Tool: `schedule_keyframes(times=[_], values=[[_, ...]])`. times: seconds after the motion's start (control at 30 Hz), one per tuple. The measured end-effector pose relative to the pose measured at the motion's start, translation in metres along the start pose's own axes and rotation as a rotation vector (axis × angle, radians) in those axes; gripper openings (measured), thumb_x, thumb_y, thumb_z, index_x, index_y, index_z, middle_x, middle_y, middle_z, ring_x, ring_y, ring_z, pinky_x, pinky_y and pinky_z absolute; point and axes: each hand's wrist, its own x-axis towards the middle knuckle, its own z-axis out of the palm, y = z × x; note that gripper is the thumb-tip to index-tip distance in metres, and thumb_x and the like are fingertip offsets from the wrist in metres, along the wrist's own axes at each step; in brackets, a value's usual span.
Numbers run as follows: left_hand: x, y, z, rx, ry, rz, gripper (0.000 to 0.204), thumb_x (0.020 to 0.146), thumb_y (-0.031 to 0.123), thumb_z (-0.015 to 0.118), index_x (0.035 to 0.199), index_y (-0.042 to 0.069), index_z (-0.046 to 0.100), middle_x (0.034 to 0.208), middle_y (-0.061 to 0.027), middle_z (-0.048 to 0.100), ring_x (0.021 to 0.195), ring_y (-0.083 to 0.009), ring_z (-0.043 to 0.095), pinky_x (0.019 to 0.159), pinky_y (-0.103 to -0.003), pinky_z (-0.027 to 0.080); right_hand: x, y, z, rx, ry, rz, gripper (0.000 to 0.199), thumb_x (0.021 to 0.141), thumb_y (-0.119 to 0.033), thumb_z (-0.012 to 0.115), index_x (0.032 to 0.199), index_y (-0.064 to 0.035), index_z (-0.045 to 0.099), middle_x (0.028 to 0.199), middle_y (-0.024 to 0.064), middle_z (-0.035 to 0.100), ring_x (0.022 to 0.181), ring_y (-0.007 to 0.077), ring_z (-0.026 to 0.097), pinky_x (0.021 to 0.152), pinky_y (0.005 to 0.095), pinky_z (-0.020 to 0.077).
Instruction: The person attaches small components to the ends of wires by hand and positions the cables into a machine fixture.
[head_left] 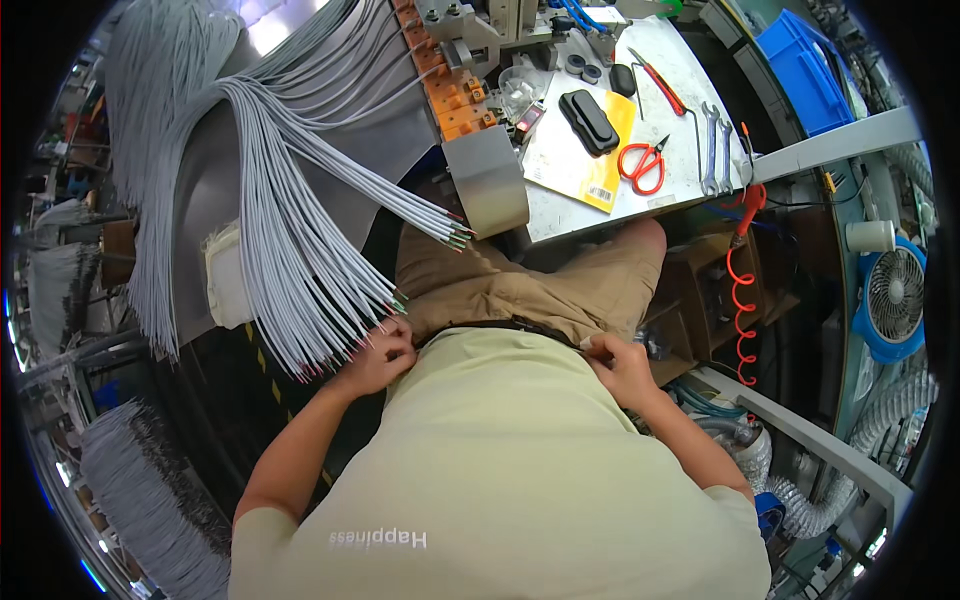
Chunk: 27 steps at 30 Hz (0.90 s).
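Note:
My left hand [383,358] is at the left side of my waist, its fingers curled on the hem of my pale yellow-green shirt [510,430]. Right beside it hang the stripped, coloured ends of a thick bundle of grey cables [290,230]. On the other side of my waist, my right hand [622,370] pinches the same hem, thumb against bent fingers. Below the hem show my brown shorts [490,285]. Neither hand touches the bench or its tools.
The cables lie over a metal table [215,150] beside a machine with orange blocks [460,110]. A white bench [560,215] holds red-handled scissors [645,165], a black case [589,122], a yellow packet [610,195] and wrenches [711,150]. A red coiled hose [742,290] hangs at right, near a blue fan [893,290].

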Motion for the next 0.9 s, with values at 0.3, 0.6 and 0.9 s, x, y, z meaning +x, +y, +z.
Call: schedule_keyframes(times=[0.3,0.6,0.9], values=[[0.039,0.016,0.017,0.215,0.011,-0.104,0.009,0.079,-0.001,0.068,0.081,-0.002,0.060,0.093,-0.0106,0.053,0.090,-0.0234,0.058,0.078,-0.032,0.046,0.028,0.006,0.003,-0.131,-0.137,-0.094,0.021,0.087,-0.006,0.070,0.107,0.0004,0.066,0.082,0.0122,0.070,0.069,0.0164,0.065,0.064,0.0299,0.0513],[0.027,-0.005,0.015,-0.168,-0.032,-0.032,0.014,0.088,0.012,0.068,0.088,-0.001,0.063,0.100,-0.0078,0.060,0.096,-0.0217,0.060,0.083,-0.033,0.047,0.024,0.033,-0.012,0.606,-0.301,0.324,0.027,0.091,-0.013,0.070,0.114,0.0009,0.065,0.090,-0.0017,0.066,0.079,0.0073,0.060,0.074,0.0251,0.0486],[0.037,0.063,-0.023,-0.737,0.121,-0.747,0.020,0.098,0.020,0.061,0.098,0.001,0.064,0.095,-0.0064,0.061,0.088,-0.0137,0.054,0.081,-0.028,0.045,0.043,0.031,0.004,0.988,-0.005,0.602,0.025,0.091,-0.015,0.073,0.110,-0.0022,0.065,0.085,-0.0046,0.060,0.078,0.0039,0.054,0.072,0.0214,0.0453]])
